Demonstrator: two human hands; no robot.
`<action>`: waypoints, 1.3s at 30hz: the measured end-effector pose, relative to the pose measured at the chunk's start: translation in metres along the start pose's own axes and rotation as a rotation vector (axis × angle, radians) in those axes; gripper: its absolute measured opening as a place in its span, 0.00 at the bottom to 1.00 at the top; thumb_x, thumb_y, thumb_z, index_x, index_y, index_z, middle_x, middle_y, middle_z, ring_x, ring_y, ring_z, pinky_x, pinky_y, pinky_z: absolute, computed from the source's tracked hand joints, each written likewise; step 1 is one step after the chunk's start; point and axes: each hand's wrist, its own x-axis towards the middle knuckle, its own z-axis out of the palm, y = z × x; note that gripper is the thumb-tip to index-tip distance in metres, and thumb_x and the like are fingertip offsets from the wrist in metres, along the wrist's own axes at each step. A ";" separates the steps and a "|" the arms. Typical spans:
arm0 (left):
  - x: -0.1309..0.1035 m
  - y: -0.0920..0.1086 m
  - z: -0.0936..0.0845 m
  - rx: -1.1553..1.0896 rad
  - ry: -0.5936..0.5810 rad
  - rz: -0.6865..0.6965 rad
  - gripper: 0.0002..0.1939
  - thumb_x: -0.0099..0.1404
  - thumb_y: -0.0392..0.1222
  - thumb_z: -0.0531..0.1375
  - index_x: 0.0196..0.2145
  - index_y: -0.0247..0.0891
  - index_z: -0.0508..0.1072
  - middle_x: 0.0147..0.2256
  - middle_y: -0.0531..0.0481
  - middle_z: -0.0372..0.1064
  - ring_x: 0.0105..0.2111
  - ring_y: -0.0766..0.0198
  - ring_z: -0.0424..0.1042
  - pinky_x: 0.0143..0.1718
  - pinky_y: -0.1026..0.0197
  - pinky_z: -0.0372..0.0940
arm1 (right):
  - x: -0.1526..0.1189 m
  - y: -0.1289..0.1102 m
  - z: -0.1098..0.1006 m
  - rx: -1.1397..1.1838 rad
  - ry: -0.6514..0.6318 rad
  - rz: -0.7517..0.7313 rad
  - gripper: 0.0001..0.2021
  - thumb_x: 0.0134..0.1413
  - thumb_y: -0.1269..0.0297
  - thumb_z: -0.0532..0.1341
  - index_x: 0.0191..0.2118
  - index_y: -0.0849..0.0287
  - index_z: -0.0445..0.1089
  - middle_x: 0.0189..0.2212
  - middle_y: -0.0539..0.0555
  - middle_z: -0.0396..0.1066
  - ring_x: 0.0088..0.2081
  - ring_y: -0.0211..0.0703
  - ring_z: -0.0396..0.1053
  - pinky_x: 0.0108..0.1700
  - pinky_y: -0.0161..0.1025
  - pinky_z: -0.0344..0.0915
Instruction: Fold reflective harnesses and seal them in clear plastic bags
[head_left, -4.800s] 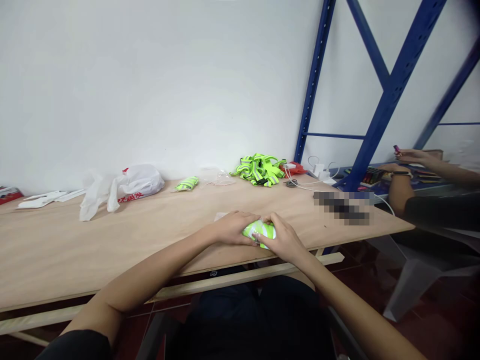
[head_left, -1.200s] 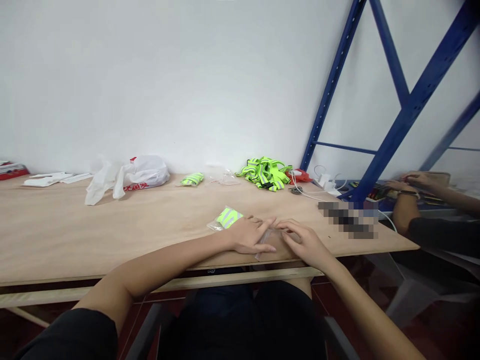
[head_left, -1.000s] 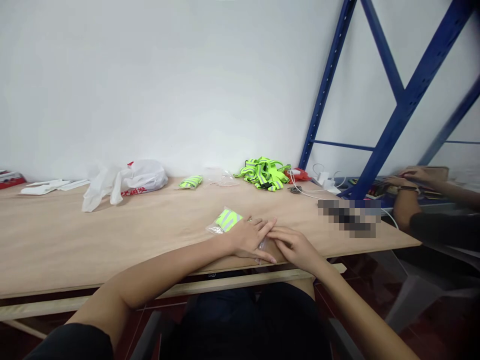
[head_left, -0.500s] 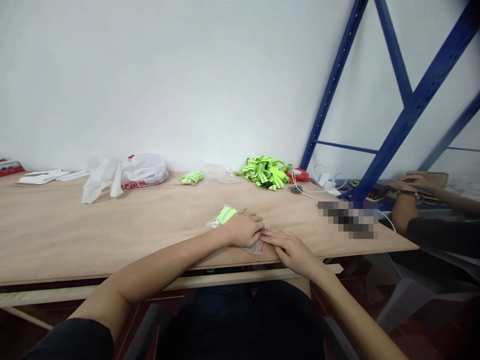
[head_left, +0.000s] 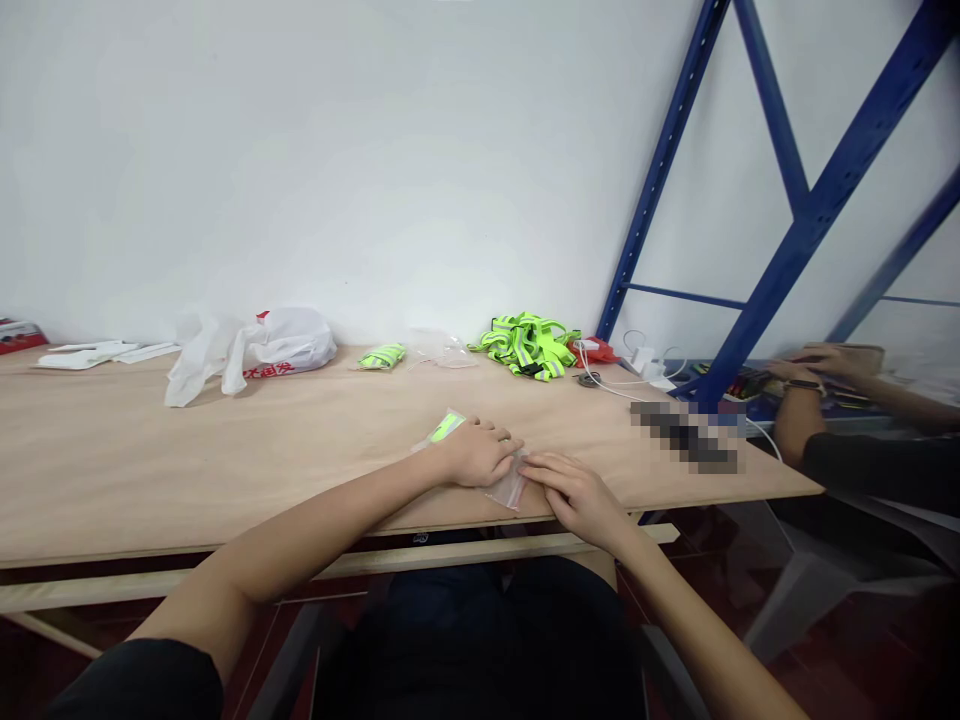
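Note:
A clear plastic zip bag (head_left: 506, 489) lies on the wooden table near its front edge, with a folded neon-green reflective strap (head_left: 447, 428) showing inside its far left end. My left hand (head_left: 480, 452) rests palm down across the bag, fingers spread over it and hiding its middle. My right hand (head_left: 571, 492) lies at the bag's right edge, fingers stretched out side by side with their tips touching the plastic. Its thumb stays apart from the fingertips.
Behind are a packed green strap (head_left: 382, 357), flat clear bags (head_left: 444, 350) and a heap of green reflective straps (head_left: 529, 345). A white shopping bag (head_left: 289, 340) stands left. Blue shelving (head_left: 780, 260) rises at right, where another person's arms (head_left: 802, 410) show.
My left hand has slid slightly left over the bag, covering more of the green strap. A wider gap has opened between my hands, showing more of the bag's clear end.

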 end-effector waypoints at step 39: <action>0.001 0.005 -0.001 0.052 -0.002 0.007 0.22 0.73 0.48 0.46 0.58 0.39 0.67 0.50 0.39 0.72 0.46 0.48 0.72 0.46 0.47 0.61 | -0.003 -0.006 0.000 -0.081 0.109 -0.200 0.20 0.53 0.79 0.54 0.43 0.54 0.77 0.44 0.56 0.79 0.45 0.48 0.76 0.44 0.48 0.73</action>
